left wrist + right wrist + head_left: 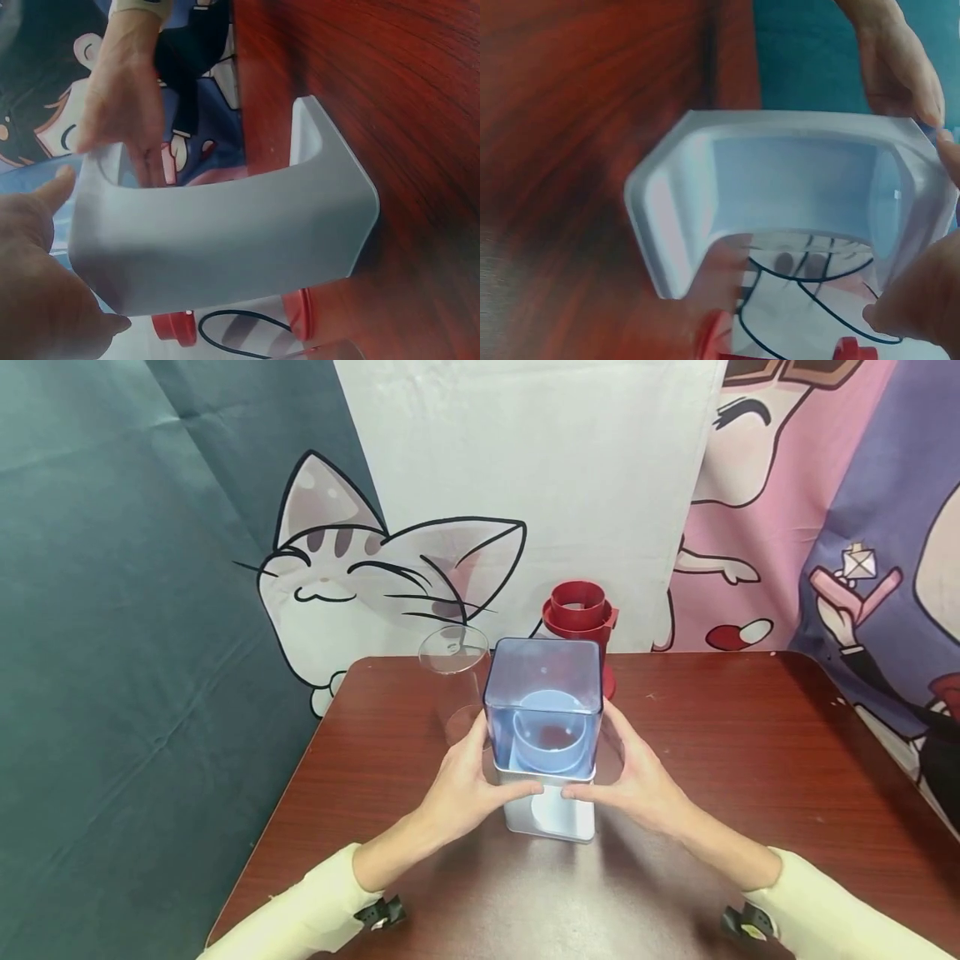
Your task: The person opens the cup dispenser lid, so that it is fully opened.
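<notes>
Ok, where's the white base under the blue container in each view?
Head: white base, below and slightly right of centre.
Left wrist: white base, across the middle.
Right wrist: white base, around centre.
Shared landmark: red plastic stand, beyond it in head, at the bottom edge in both wrist views.

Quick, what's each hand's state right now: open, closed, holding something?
Left hand: holding the left side of the translucent blue-and-white container.
Right hand: holding the same container's right side.

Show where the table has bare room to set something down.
Bare table: the stretch from the right hand and red stand to the right edge, and the patch between the forearms, before the blue-topped container. Crowded: back centre, where container, clear cylinder and red stand cluster.
</notes>
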A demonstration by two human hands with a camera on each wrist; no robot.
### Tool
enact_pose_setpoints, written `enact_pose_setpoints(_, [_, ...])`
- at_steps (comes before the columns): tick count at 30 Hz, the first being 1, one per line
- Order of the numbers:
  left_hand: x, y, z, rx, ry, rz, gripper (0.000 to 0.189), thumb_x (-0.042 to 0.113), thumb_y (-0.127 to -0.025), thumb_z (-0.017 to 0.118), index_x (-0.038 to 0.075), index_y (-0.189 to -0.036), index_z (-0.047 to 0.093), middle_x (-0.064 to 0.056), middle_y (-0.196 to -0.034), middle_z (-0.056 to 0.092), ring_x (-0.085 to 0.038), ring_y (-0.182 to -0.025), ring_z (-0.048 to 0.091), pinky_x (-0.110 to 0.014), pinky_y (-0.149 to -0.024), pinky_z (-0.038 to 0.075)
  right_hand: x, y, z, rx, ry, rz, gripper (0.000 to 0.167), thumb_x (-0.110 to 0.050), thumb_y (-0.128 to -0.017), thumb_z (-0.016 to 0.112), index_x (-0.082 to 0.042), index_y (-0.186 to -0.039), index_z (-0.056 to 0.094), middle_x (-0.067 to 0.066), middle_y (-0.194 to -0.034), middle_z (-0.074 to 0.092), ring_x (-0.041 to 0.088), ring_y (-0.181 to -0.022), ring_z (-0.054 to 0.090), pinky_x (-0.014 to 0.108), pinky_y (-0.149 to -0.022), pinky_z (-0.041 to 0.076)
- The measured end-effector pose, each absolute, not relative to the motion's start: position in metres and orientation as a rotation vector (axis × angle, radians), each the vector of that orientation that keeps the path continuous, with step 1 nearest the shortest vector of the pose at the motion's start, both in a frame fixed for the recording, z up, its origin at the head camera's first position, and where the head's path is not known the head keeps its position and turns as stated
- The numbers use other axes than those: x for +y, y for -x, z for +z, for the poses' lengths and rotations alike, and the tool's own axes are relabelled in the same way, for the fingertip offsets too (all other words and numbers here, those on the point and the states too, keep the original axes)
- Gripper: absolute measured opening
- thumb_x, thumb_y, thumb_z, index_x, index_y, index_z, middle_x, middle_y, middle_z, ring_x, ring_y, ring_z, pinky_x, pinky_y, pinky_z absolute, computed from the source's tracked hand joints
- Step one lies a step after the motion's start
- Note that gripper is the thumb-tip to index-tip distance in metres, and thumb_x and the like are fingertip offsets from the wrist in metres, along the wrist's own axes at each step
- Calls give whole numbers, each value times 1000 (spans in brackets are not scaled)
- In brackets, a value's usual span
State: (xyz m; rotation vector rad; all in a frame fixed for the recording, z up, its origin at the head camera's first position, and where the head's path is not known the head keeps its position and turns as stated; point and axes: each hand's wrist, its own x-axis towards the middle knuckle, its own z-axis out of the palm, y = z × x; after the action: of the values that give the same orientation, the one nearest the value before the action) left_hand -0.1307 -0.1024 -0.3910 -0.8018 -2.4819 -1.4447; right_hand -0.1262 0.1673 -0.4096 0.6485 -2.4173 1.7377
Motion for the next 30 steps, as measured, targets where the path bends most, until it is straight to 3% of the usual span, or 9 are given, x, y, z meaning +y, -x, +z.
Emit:
enact_pose_setpoints(3, [-102,138,-393,-2476,842,-1488,111,30,-73,101,27,-161,34,6,-139,64,-12,-126,61,-39,-108,53,167,130,-402,-2392,-637,1747,117,-10,-77,96,-25,-169,25,5,-167,40,29,-156,34,61,-122,30])
enact_pose_setpoints(8, [-103,154,-397,-2437,931,-1614,113,18,-71,102,27,-161,35,3,-143,60,-16,-127,60,-35,-107,53,166,133,-385,-2387,-603,1758,111,-10,-84,91,-23,-170,22,3,-171,35,24,-158,30,39,-123,31])
enact_pose_setpoints(16, [-106,174,-408,-2392,1085,-1762,112,2,-68,101,17,-158,36,-2,-146,58,-20,-131,59,-38,-114,47,159,137,-360,-2288,-645,1785,101,-6,-85,88,-20,-167,31,5,-161,48,24,-149,44,26,-120,36])
enact_pose_setpoints(23, [-110,183,-417,-2381,1149,-1787,113,-2,-66,100,11,-157,36,-3,-148,56,-21,-135,56,-38,-117,44,154,140,-343,-2293,-619,1738,101,-9,-83,90,-22,-166,33,1,-153,53,20,-140,50,46,-120,41])
enact_pose_setpoints(30, [-111,188,-422,-2397,1171,-1782,109,0,-67,99,12,-157,37,-5,-147,58,-22,-132,57,-40,-117,44,150,143,-334,-2280,-635,1719,101,-8,-80,92,-26,-163,38,0,-144,58,19,-131,54,28,-110,47])
